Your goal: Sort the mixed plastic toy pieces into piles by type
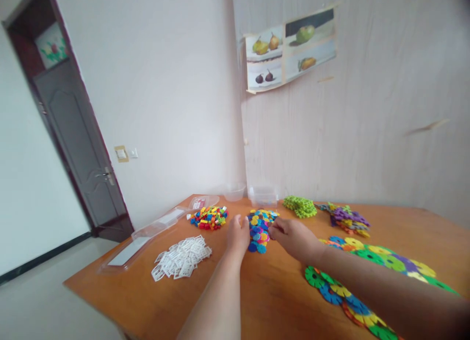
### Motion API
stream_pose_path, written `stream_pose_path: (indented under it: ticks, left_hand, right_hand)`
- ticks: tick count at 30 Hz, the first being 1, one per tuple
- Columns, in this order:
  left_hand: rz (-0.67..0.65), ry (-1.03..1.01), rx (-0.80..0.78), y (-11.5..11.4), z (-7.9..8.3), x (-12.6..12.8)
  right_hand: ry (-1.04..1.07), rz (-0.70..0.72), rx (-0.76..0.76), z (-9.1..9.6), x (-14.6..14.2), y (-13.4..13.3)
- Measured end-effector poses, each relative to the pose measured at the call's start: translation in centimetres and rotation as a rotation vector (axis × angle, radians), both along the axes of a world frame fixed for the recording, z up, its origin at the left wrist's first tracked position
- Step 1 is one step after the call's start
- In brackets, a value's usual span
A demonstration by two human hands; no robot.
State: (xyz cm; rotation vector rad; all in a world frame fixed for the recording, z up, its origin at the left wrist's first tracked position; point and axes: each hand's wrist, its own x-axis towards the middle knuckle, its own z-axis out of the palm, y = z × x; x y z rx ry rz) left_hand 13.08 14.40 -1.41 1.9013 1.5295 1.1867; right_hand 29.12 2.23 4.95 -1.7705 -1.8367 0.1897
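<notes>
A pile of small notched plastic discs point(259, 232) in blue, yellow, pink and orange lies between my hands. At its left edge, my left hand point(238, 235) rests side-on with thumb and fingers slightly apart, holding nothing that shows. My right hand point(293, 238) is on the pile's right side, its fingers curled in and its fingertips at the discs. Whatever those fingers may hold is hidden. Under and beside my right forearm spread larger notched discs point(370, 255) in green, yellow, blue and purple.
On the wooden table point(271, 301) lie white plastic frame pieces point(182, 258), small building bricks point(208, 217), green interlocking pieces point(300, 206) and purple and yellow ones point(350, 220). Clear lids point(157, 224) line the left edge. Clear containers point(263, 195) stand against the wall.
</notes>
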Motion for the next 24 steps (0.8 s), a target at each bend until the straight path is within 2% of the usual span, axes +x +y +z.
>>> stream_pose_path:
  ticks: [1, 4, 8, 12, 17, 24]
  left_hand:
    - [-0.001, 0.025, -0.012, -0.1, 0.0, 0.0]
    - [0.008, 0.075, -0.034, -0.5, 0.1, 0.0]
    - [0.007, 0.117, -0.04, -1.0, 0.0, 0.5]
    - [-0.015, 0.171, -0.024, -1.1, -0.1, 0.8]
    - [-0.037, 0.197, -0.006, -1.4, 0.0, 1.0]
    - [-0.053, 0.207, 0.018, -1.7, 0.0, 1.2]
  right_hand:
    - [-0.062, -0.012, 0.002, 0.8, 0.8, 1.1]
    - [-0.238, -0.167, 0.015, 2.9, 3.3, 4.4]
    - [-0.285, -0.287, -0.052, 4.2, 6.3, 8.8]
    - [-0.329, -0.293, -0.088, 3.8, 7.7, 12.7]
    - [-0.371, -0.26, -0.126, 2.6, 7.4, 16.8]
    - [-0.402, -0.253, -0.181, 1.4, 6.9, 20.0]
